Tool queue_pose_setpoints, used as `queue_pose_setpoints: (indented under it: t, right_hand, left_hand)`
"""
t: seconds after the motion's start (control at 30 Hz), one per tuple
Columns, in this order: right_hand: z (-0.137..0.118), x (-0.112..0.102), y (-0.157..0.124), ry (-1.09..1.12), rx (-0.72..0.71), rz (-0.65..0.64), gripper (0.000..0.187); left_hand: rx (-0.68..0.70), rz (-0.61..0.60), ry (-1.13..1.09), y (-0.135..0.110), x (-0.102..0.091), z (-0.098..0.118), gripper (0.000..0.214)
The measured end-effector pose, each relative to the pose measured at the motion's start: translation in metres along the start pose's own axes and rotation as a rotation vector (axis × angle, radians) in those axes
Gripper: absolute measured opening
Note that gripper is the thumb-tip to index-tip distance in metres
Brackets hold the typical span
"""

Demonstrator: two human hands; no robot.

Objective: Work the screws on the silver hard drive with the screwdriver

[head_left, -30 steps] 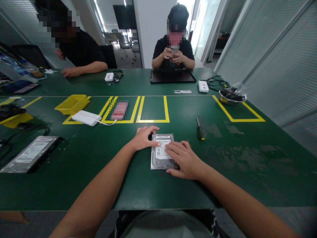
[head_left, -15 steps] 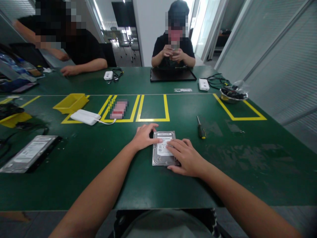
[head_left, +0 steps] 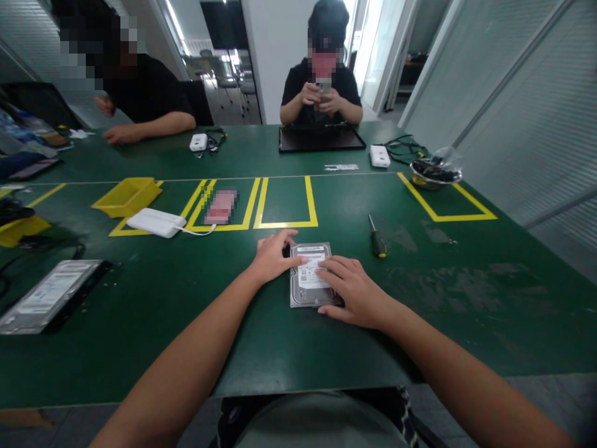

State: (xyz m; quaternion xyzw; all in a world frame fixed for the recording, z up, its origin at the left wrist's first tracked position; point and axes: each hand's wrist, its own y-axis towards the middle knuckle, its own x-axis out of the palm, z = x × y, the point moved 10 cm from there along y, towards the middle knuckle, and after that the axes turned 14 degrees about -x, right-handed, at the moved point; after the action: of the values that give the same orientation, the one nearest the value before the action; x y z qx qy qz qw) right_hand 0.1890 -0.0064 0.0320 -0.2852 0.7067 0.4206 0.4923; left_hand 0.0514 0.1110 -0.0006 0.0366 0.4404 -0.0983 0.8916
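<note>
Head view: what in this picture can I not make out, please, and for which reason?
In the head view:
Central hard drive: part of its right edge is hidden by the right hand; its underside faces the table.
Its label: print too small, partly covered by the left hand and the right.
Pinkish object: blurred into blocks.
Leftmost yellow bin: cut off by the left picture edge.
Metal bowl: dark contents too small to identify.

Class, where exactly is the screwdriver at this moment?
In the head view, the screwdriver lies on the green table, right of the hard drive and just beyond the right hand.
</note>
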Motion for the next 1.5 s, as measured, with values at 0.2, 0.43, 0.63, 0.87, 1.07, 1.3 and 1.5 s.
queue_pose_setpoints:
  t: [0.2,0.43,0.63,0.87,1.07,1.3,1.5]
  right_hand:
    - [0.026,-0.054,-0.019,0.077,0.169,0.163,0.046]
    - [0.12,-0.113,-0.127,-0.268,0.845,0.015,0.031]
    - [0.192,-0.138,-0.236,-0.463,1.244,-0.2,0.041]
    - [0.234,-0.116,-0.279,-0.371,1.311,-0.353,0.036]
    - [0.244,-0.105,-0.275,-0.39,1.284,-0.358,0.032]
    - [0.244,-0.105,-0.265,-0.337,1.227,-0.35,0.033]
    - [0.245,-0.104,-0.267,-0.338,1.231,-0.381,0.028]
  left_hand:
    - [0.0,-0.019,-0.001,0.002,0.002,0.0,0.072]
    - [0.009,-0.038,-0.012,0.005,0.004,-0.003,0.072]
    - [-0.001,-0.027,0.001,0.005,0.004,-0.002,0.069]
    - [-0.011,-0.026,-0.003,0.006,0.004,-0.003,0.068]
    - [-0.011,-0.031,0.01,0.005,0.004,-0.002,0.068]
    - [-0.014,-0.029,0.019,0.005,0.003,-0.001,0.067]
    - [0.006,-0.018,0.014,0.005,0.004,-0.001,0.067]
